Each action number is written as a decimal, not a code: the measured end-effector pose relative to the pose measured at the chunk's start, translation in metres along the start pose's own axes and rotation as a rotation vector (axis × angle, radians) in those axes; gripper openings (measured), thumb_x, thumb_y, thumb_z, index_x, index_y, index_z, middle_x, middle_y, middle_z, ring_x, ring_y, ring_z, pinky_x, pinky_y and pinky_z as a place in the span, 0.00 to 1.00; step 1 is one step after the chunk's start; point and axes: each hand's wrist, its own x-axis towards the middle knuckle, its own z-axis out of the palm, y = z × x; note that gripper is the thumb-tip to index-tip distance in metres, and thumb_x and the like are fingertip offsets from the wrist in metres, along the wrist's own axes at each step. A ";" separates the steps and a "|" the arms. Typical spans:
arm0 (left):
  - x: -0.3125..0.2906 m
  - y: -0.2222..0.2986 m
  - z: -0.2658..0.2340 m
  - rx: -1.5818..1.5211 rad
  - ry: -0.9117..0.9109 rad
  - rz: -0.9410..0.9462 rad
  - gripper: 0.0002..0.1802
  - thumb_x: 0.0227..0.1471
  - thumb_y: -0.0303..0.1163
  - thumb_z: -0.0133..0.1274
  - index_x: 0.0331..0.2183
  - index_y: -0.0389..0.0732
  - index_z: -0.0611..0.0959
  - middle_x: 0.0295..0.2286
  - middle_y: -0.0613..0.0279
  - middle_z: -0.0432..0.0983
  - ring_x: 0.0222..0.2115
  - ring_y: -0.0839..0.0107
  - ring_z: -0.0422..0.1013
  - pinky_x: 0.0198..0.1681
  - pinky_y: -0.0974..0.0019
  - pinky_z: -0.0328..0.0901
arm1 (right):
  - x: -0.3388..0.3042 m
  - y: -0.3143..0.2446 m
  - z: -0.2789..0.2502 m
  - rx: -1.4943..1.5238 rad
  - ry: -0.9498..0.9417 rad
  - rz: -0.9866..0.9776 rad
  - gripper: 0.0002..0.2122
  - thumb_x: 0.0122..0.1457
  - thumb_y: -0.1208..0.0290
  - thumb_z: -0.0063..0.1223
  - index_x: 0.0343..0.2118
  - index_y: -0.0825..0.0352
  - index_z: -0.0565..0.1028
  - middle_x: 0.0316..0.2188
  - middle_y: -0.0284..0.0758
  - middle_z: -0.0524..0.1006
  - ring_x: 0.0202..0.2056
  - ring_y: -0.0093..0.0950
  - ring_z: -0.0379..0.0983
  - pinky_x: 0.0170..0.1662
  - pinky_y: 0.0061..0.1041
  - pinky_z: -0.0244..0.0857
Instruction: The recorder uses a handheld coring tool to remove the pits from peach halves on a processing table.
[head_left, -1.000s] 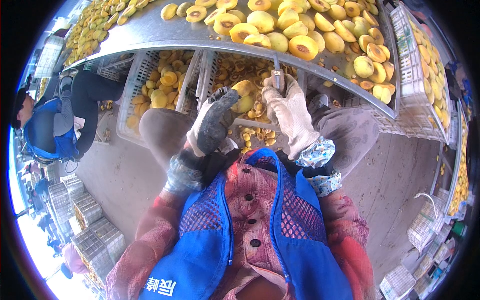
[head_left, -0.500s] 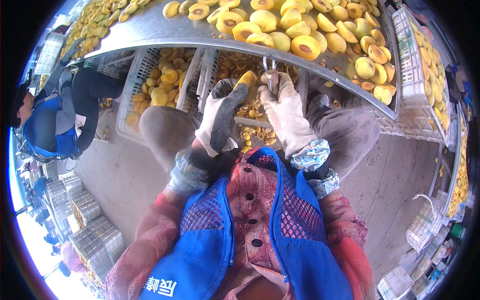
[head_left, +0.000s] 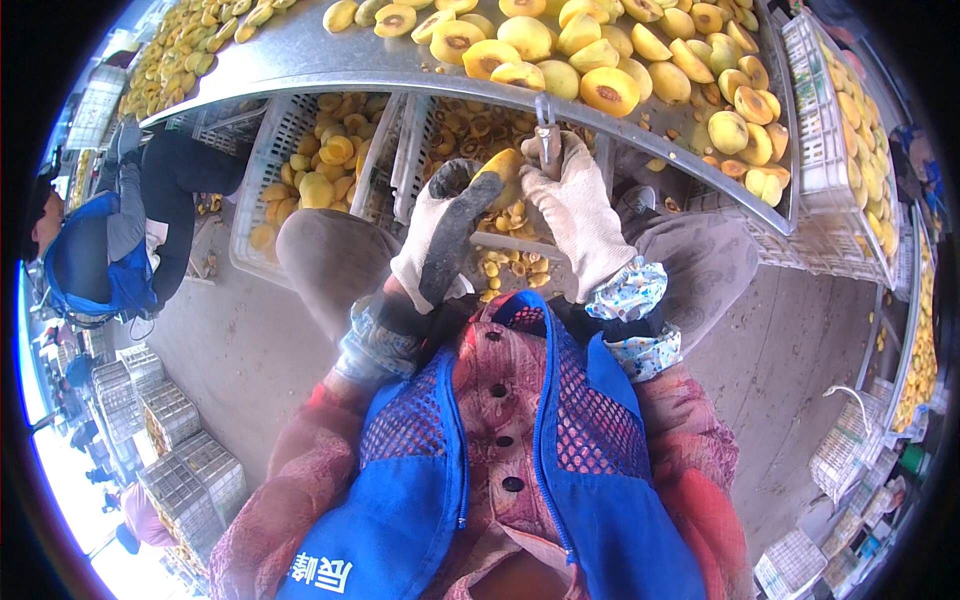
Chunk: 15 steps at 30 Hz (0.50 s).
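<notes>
My gloved left hand [head_left: 440,225] is closed on a yellow peach half [head_left: 503,172], held between thumb and fingers just below the metal table's edge. Close to its right, my gloved right hand [head_left: 577,205] grips a pitting tool [head_left: 548,140] by its handle, with a metal loop pointing up and away from me. The loop stands apart from the fruit. Below both hands is a crate holding cut-out pits and scraps [head_left: 470,130]. A white crate [head_left: 250,185] of yellow peach halves [head_left: 325,175] stands to its left.
A metal table [head_left: 330,65] with heaped peach halves [head_left: 605,90], several showing pits, lies ahead. At right stands a tall white crate [head_left: 815,215] of fruit. A co-worker in a blue vest [head_left: 85,255] sits at left. Stacked crates [head_left: 195,480] stand behind on the floor.
My right hand has shifted slightly right with the pitting tool, widening the gap to the left hand. The peach half has turned in my left hand and shows more of its side.
</notes>
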 end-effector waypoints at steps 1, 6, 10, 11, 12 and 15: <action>0.000 0.001 0.001 0.019 0.004 -0.020 0.16 0.52 0.34 0.59 0.41 0.38 0.79 0.33 0.68 0.75 0.35 0.78 0.69 0.40 0.73 0.63 | 0.000 0.003 -0.002 -0.006 -0.014 0.002 0.15 0.55 0.79 0.53 0.46 0.67 0.69 0.39 0.32 0.76 0.40 0.23 0.72 0.46 0.21 0.65; -0.001 -0.001 -0.006 0.081 -0.042 0.009 0.15 0.53 0.34 0.58 0.40 0.37 0.79 0.33 0.68 0.75 0.34 0.79 0.68 0.37 0.74 0.63 | -0.006 -0.010 -0.010 -0.282 -0.038 -0.068 0.15 0.55 0.72 0.54 0.46 0.65 0.69 0.37 0.45 0.78 0.41 0.43 0.75 0.45 0.35 0.67; 0.001 -0.009 -0.007 0.016 -0.049 -0.065 0.13 0.54 0.34 0.56 0.41 0.39 0.79 0.31 0.68 0.75 0.32 0.80 0.68 0.34 0.77 0.61 | -0.007 -0.027 -0.007 -0.363 -0.052 0.025 0.16 0.55 0.72 0.54 0.46 0.64 0.68 0.36 0.48 0.77 0.41 0.47 0.74 0.44 0.38 0.67; 0.001 -0.008 -0.006 0.008 -0.048 -0.030 0.13 0.55 0.34 0.56 0.41 0.39 0.79 0.30 0.68 0.75 0.31 0.80 0.68 0.33 0.78 0.61 | -0.007 -0.024 -0.006 -0.363 -0.050 0.023 0.16 0.55 0.72 0.54 0.46 0.64 0.68 0.36 0.48 0.77 0.41 0.47 0.74 0.44 0.38 0.67; 0.002 -0.011 -0.006 0.009 -0.050 -0.027 0.13 0.55 0.34 0.56 0.41 0.39 0.79 0.30 0.68 0.75 0.31 0.80 0.68 0.33 0.78 0.61 | -0.007 -0.017 -0.005 -0.342 -0.025 -0.029 0.15 0.55 0.72 0.53 0.46 0.65 0.68 0.33 0.45 0.77 0.36 0.43 0.76 0.39 0.36 0.69; 0.006 -0.014 -0.012 -0.150 -0.013 -0.113 0.13 0.56 0.32 0.53 0.43 0.40 0.78 0.32 0.65 0.75 0.33 0.77 0.70 0.37 0.76 0.64 | -0.009 -0.024 -0.013 0.010 -0.121 0.112 0.14 0.56 0.74 0.52 0.45 0.66 0.68 0.29 0.38 0.76 0.26 0.32 0.75 0.28 0.30 0.68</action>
